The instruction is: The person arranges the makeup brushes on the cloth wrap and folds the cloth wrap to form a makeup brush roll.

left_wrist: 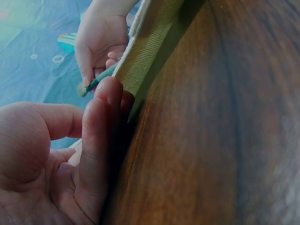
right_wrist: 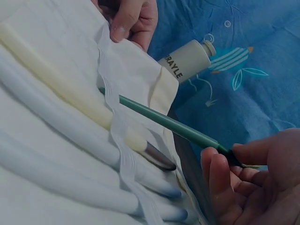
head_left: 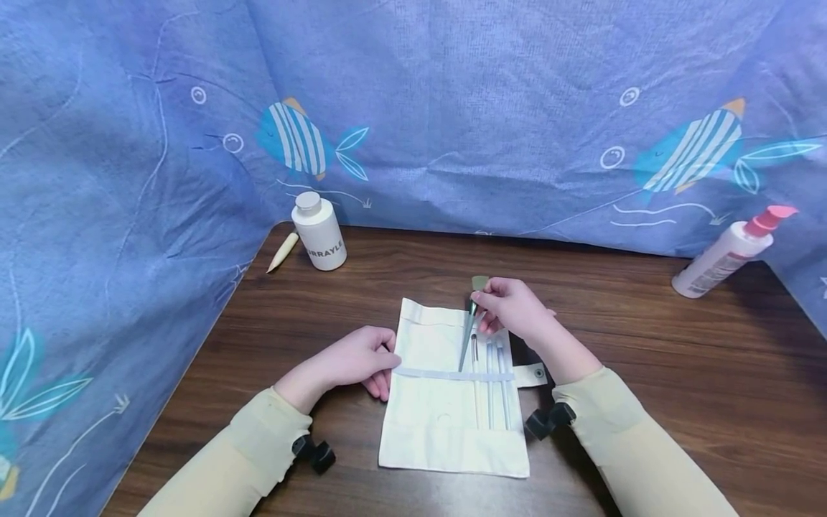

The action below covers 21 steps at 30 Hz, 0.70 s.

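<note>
A white cloth brush roll (head_left: 420,416) lies spread on the table, with an elastic band (head_left: 426,373) across its middle. My left hand (head_left: 363,357) pinches the roll's left edge by the band, thumb on top and fingers partly hidden beneath. Between thumb and fingers, my right hand (head_left: 513,305) holds a green-handled paintbrush (right_wrist: 168,123) near its bristle end. The handle's tip passes under the band. To its right, a cream-handled brush (right_wrist: 56,70) with a dark ferrule and two pale brushes (head_left: 491,395) are tucked under the same band.
A snap tab (head_left: 531,375) sticks out from the roll's right side. At the back left stand a white bottle (head_left: 321,240) and, beside it, a cream pointed stick (head_left: 283,251). A pump bottle (head_left: 720,262) with a pink top is at the far right. Blue fabric (head_left: 452,143) hangs behind the table.
</note>
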Tool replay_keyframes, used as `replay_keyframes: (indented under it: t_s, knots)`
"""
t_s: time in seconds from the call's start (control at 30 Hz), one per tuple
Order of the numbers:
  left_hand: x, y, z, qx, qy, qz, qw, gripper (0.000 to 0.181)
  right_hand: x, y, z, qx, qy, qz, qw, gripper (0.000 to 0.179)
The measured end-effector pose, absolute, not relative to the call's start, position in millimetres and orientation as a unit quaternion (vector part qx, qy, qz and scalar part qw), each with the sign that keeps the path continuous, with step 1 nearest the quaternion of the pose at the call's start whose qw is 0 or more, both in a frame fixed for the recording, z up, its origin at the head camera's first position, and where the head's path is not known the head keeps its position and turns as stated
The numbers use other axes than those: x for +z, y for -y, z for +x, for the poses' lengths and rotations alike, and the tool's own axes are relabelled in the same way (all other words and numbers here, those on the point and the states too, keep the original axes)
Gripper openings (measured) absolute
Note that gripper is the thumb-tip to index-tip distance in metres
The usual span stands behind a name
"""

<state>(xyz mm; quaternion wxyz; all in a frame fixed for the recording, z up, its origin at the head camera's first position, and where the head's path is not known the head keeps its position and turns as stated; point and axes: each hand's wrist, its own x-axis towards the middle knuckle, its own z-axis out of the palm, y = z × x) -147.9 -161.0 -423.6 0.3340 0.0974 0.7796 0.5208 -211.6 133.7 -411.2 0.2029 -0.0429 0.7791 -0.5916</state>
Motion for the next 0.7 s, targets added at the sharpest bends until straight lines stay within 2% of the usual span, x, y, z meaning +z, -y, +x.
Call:
replay_keyframes:
  t_s: [0.23,0.47,0.7]
  knots:
    - [-425,163,-147,0.522,-0.779,0.098,0.333,0.01,-412,-126,-203,-0.569,-0.786,-0.042,0.237,0.025]
    - [-423,162,-148,0.526,-0.778,0.102,0.329,0.01,-411,-125,-195,-0.512,-0.827,-0.06,0.225,0.035]
    - [-425,162,-147,0.526,-0.778,0.102,0.329,0.011,-412,-124,-191,-0.453,-0.854,-0.079,0.244,0.037]
